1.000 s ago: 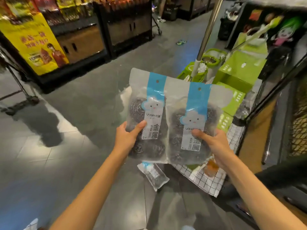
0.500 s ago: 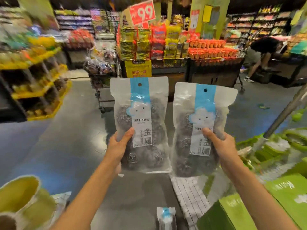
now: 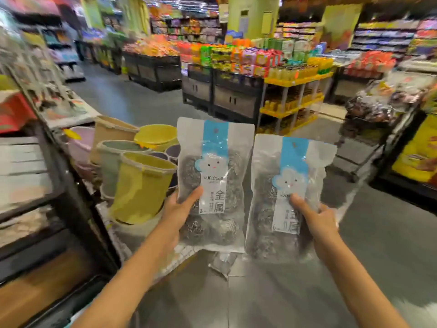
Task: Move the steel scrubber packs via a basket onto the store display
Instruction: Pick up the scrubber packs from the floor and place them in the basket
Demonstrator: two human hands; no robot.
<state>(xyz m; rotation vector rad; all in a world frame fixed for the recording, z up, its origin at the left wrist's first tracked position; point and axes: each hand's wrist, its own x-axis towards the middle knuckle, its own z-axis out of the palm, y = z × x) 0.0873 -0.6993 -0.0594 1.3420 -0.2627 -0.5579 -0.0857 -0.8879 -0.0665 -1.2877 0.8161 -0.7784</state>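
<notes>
A dark shelf (image 3: 71, 185) stands left, with buckets (image 3: 139, 185) beside it. Over the floor (image 3: 354, 268), the left pack (image 3: 215, 176) and right pack (image 3: 288, 197) hang upright, gripped by the left hand (image 3: 177, 209) and right hand (image 3: 319, 221). Likely the carrying step; next needs the display, not yet identifiable.

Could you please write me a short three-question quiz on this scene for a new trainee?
1. True or false: the left hand is empty.
2. What stands just left of the left pack? A. buckets B. a ladder C. a mop
3. Fill in: the band at the top of the right pack, held by the right hand, is ____.
Key: 1 false; 2 A; 3 blue.
</notes>
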